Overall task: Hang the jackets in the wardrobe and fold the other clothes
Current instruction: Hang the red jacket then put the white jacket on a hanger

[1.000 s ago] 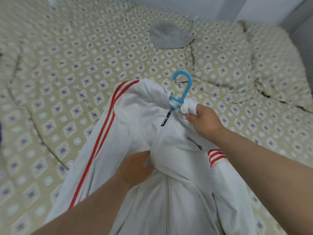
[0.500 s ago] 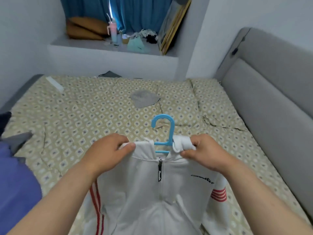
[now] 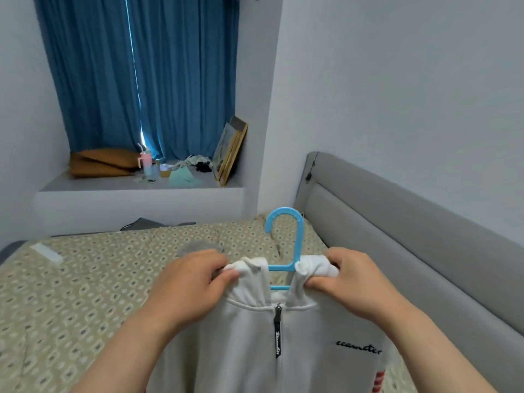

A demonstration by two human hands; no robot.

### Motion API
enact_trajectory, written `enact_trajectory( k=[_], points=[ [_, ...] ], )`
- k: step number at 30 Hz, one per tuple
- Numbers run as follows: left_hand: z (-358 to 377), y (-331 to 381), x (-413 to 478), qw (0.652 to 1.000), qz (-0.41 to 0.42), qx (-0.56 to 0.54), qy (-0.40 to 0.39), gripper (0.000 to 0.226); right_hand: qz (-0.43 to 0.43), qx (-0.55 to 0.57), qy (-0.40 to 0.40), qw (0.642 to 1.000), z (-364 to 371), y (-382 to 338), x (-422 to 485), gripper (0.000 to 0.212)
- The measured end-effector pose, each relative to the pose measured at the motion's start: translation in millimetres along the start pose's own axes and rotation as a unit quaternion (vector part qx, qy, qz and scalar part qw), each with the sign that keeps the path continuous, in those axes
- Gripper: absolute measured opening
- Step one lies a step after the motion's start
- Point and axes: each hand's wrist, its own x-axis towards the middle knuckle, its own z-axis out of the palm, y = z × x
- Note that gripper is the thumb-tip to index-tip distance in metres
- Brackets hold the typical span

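Observation:
A white zip jacket [image 3: 306, 350] with red stripes hangs on a blue plastic hanger [image 3: 295, 245], held up in front of me above the bed. My left hand [image 3: 192, 282] pinches the left side of its collar. My right hand [image 3: 351, 279] grips the right side of the collar, bunched over the hanger's shoulder. The hanger's hook sticks up between both hands. The zip is closed, its black pull hanging at the neck. A grey garment [image 3: 198, 246] lies on the bed just beyond my left hand, mostly hidden by it.
The bed [image 3: 85, 279] with a patterned beige cover fills the lower left. A grey padded headboard [image 3: 411, 236] runs along the right wall. A window ledge [image 3: 141, 182] behind holds a cushion, a bottle, picture frames and small clutter under blue curtains.
My left hand left the jacket's front and took the collar. Both hands raised the jacket on its hanger, and my view lifted from the bed to the room.

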Motion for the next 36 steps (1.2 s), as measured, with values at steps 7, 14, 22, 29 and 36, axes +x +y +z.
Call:
enact_trajectory(
  k=[7, 14, 22, 29, 36],
  points=[
    [-36, 85, 24, 0.993, 0.06, 0.055, 0.088, 0.05, -0.033, 0.004, 0.056, 0.998, -89, 3, -59, 0.031],
    [-48, 178, 34, 0.977, 0.14, 0.039, 0.154, 0.051, -0.021, 0.011, 0.134, 0.991, -165, 22, -133, 0.034],
    [-39, 294, 13, 0.968, 0.198, -0.006, 0.154, 0.049, 0.04, -0.007, 0.216, 0.975, -232, 57, -238, 0.047],
    [-18, 384, -14, 0.961, 0.234, -0.055, 0.136, 0.053, 0.099, -0.042, 0.256, 0.961, -280, 81, -333, 0.046],
    [5, 473, -26, 0.94, 0.299, -0.119, 0.115, 0.054, 0.172, -0.07, 0.31, 0.932, -320, 103, -415, 0.043]
  ],
)
